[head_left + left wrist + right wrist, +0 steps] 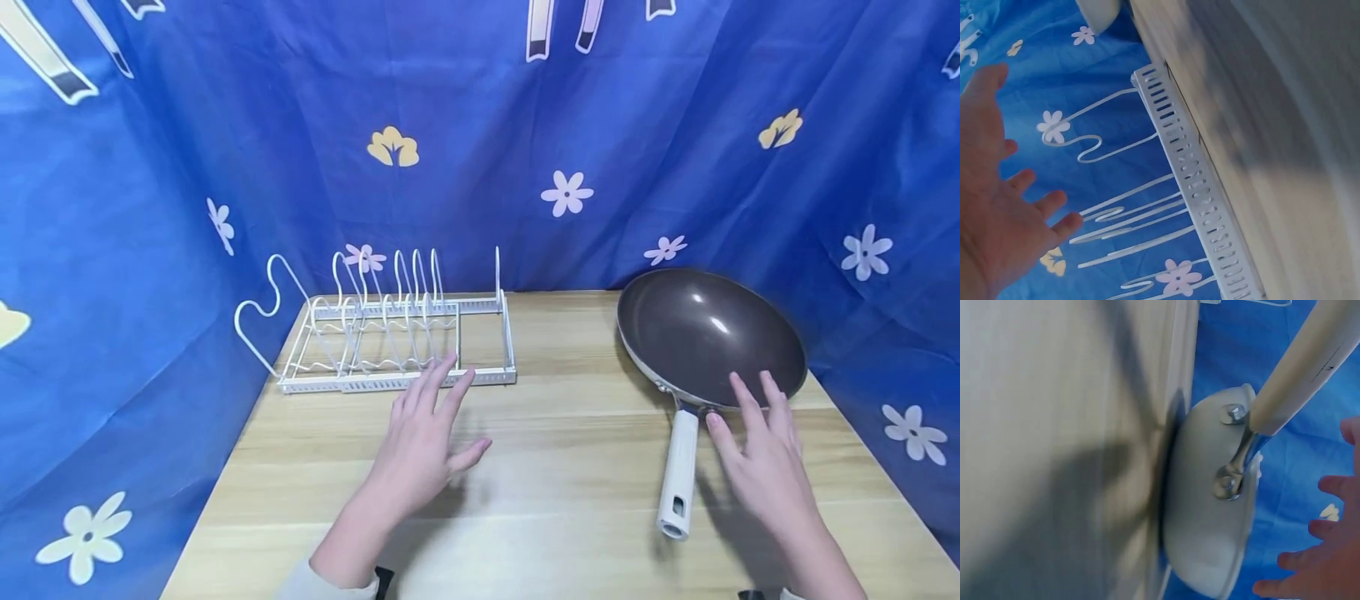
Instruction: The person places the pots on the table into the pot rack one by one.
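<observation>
A frying pan (705, 333) with a dark inside and a white handle (679, 475) sits on the right of the table, its handle towards me. My right hand (768, 458) hovers just right of the handle, fingers spread over the pan's near rim; it holds nothing. The right wrist view shows the pan's pale outer wall (1207, 500) and the riveted handle joint. On the left stands a white wire rack (397, 382) with several upright loops. My left hand (420, 442) is in front of its near rail, fingers extended and thumb apart, gripping nothing.
The wooden table (555, 500) carries both rack and pan. A blue cloth (480, 167) printed with flowers hangs behind and along both sides, close to the far edge of the rack and pan.
</observation>
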Available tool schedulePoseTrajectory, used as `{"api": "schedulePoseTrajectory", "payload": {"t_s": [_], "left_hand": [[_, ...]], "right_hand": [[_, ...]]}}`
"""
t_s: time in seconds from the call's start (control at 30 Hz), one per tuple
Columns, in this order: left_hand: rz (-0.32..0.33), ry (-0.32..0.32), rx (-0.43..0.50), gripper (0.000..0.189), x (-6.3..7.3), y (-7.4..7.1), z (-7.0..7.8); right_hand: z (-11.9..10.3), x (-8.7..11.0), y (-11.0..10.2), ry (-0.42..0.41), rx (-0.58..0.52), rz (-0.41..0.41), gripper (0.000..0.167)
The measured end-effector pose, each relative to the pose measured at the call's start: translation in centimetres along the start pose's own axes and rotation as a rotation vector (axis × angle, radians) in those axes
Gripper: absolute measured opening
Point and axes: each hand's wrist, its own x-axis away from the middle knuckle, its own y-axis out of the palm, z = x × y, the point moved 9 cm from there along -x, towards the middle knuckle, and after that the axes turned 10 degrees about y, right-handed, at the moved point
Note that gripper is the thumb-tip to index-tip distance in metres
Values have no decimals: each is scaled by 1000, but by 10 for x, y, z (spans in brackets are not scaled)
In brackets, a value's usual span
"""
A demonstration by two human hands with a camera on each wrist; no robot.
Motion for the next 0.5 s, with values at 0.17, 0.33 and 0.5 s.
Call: {"api": "schedulePoseTrajectory", "payload": {"t_s": [0.17, 0.33, 0.5], "left_hand": [[-5, -26, 60, 99, 1, 9, 5], [-6, -45, 114, 98, -5, 21, 17], [-35, -45, 234, 92, -14, 34, 34]], "right_hand": [[18, 5, 4, 162, -131, 21, 68], [30, 5, 13, 322, -266, 22, 64], [37, 1, 32, 465, -415, -106, 73]]}}
